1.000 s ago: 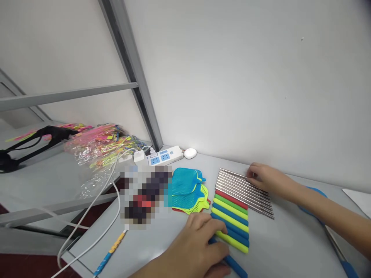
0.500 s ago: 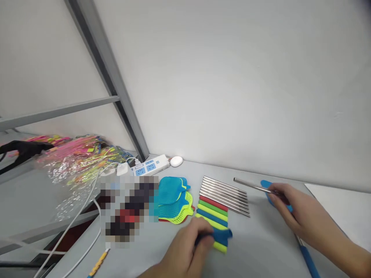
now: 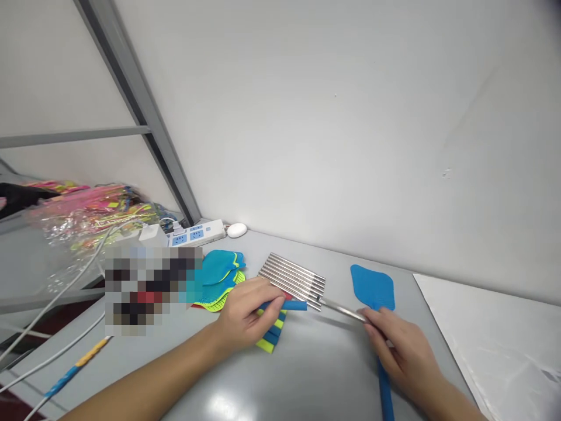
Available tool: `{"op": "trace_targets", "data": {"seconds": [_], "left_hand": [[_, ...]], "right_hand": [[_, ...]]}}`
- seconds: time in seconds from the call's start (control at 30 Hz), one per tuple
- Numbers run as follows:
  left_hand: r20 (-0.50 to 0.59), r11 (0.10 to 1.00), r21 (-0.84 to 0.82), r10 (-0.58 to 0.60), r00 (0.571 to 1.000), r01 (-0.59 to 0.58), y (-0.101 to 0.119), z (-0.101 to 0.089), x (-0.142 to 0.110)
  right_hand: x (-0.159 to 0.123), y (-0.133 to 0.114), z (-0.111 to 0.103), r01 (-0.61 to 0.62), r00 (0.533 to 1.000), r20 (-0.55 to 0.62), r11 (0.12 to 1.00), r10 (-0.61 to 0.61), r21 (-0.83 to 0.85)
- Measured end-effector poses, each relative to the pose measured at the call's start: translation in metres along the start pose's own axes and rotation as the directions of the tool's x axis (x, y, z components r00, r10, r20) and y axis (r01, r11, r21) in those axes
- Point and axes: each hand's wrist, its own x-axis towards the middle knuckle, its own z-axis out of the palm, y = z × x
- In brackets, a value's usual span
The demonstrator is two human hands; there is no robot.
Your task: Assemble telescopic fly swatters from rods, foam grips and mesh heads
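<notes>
My left hand [image 3: 245,313] is closed on a blue foam sleeve [image 3: 291,305], held level just above a row of coloured foam sleeves [image 3: 270,338] on the grey table [image 3: 307,380]. My right hand [image 3: 397,351] pinches a thin steel rod [image 3: 342,310] whose far end points at the blue sleeve's open end. A row of several steel rods [image 3: 291,278] lies just behind. A stack of blue and yellow mesh swatter heads [image 3: 217,279] sits to the left. An assembled blue swatter [image 3: 372,286] lies under my right hand.
A white power strip [image 3: 195,234] and a small white oval object [image 3: 237,230] sit against the wall. Cables [image 3: 56,298] trail off the left edge. A plastic bag of pink and yellow items [image 3: 87,210] lies far left. A white sheet [image 3: 495,339] is at right.
My right hand lifted one steel rod from the row and swung it toward the left hand. My left hand picked a blue sleeve out of the coloured row and raised it.
</notes>
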Motion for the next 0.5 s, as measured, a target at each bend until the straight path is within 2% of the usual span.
{"op": "trace_targets", "data": {"seconds": [0.13, 0.33, 0.5], "left_hand": [[0.013, 0.998, 0.048, 0.033, 0.999, -0.034, -0.010, -0.005, -0.001], [0.123, 0.991, 0.066, 0.105, 0.987, -0.114, -0.014, -0.016, -0.005], [0.122, 0.992, 0.032, 0.114, 0.986, -0.119, -0.011, -0.018, -0.005]], "right_hand": [[-0.003, -0.006, 0.006, 0.057, 0.996, 0.069, 0.998, -0.057, 0.005], [-0.005, -0.009, 0.016, 0.072, 0.994, 0.078, 0.997, -0.070, -0.017], [-0.009, -0.009, 0.018, 0.121, 0.992, 0.029, 0.990, -0.120, -0.072]]}}
